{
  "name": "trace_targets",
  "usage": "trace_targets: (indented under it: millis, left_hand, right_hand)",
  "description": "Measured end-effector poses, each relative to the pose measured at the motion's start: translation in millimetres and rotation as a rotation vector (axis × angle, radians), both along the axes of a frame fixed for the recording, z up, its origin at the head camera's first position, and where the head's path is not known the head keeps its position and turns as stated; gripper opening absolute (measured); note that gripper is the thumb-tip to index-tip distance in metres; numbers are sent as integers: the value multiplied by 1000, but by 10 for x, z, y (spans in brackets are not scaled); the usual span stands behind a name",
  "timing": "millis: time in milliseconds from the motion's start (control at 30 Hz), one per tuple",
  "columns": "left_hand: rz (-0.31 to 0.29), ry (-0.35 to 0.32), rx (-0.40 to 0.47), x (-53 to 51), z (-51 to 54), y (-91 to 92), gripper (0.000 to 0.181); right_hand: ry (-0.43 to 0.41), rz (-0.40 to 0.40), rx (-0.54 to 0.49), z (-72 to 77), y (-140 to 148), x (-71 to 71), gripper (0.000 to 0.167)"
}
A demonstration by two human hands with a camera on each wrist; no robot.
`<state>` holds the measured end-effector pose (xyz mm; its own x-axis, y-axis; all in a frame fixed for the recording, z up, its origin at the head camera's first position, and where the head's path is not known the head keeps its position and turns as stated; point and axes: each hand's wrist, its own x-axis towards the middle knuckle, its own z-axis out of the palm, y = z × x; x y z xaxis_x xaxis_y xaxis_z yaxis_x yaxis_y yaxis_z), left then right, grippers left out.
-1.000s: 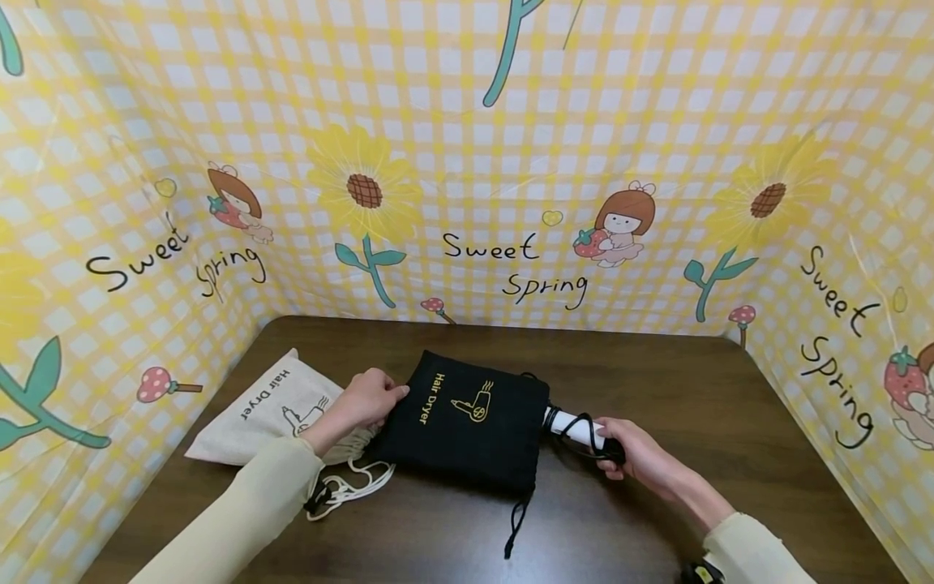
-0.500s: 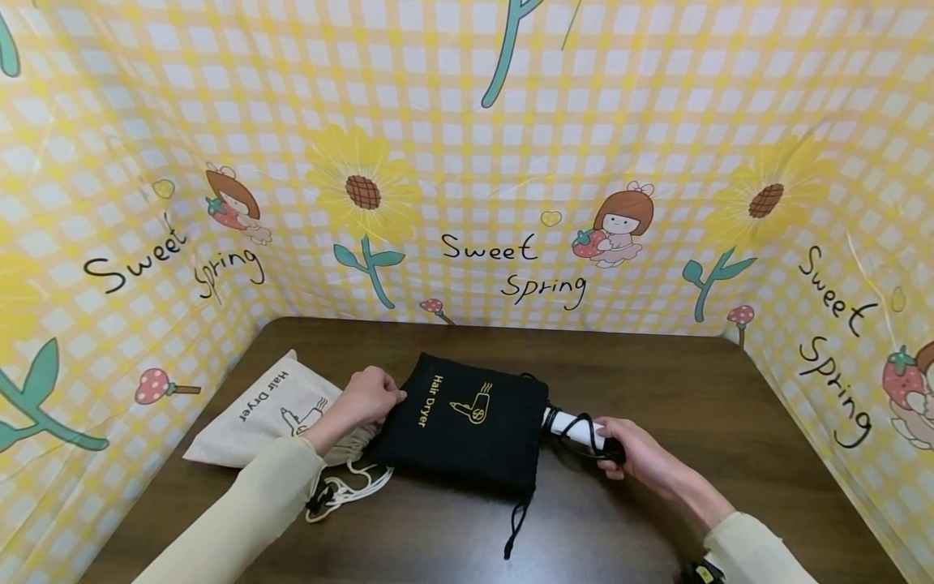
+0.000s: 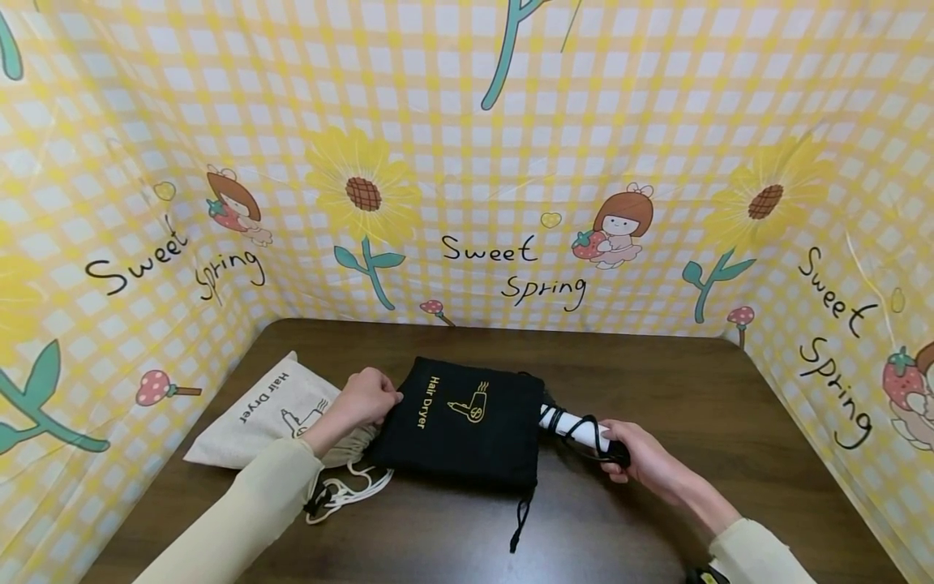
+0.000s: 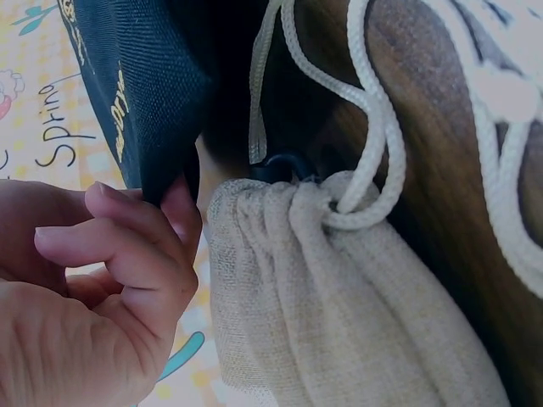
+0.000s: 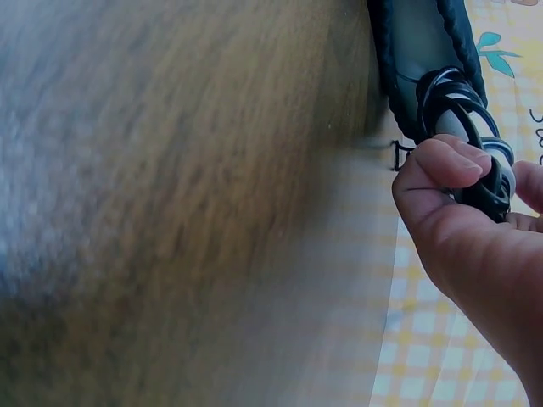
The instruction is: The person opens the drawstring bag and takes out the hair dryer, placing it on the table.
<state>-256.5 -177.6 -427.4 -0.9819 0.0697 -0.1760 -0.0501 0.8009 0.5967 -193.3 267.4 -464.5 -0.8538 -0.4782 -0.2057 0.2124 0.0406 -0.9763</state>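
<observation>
A black drawstring bag (image 3: 467, 422) printed "Hair Dryer" lies in the middle of the table. My left hand (image 3: 367, 396) pinches its closed left end between thumb and fingers; the left wrist view shows the dark cloth (image 4: 153, 85) caught there. Out of the bag's right-hand opening sticks the white handle of a hair dryer (image 3: 580, 427), wound with black cord. My right hand (image 3: 642, 454) grips the handle's far end, and the right wrist view has the thumb over the wound cord (image 5: 462, 106). The rest of the dryer is hidden inside the bag.
A beige drawstring bag (image 3: 273, 410), also printed "Hair Dryer", lies at the left, partly under my left forearm. Its white cords (image 3: 353, 491) trail on the brown table (image 3: 620, 527). A yellow checked cloth (image 3: 467, 162) walls the back and sides.
The black bag has shifted slightly left, while my right hand and the dryer handle have edged right. A little more of the white handle shows outside the opening.
</observation>
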Motion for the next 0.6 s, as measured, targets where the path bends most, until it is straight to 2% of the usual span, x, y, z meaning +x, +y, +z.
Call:
trace_targets:
  millis: [600]
  left_hand:
    - [-4, 1, -9, 29, 35, 12, 35]
  right_hand:
    - [0, -20, -12, -15, 56, 36, 23]
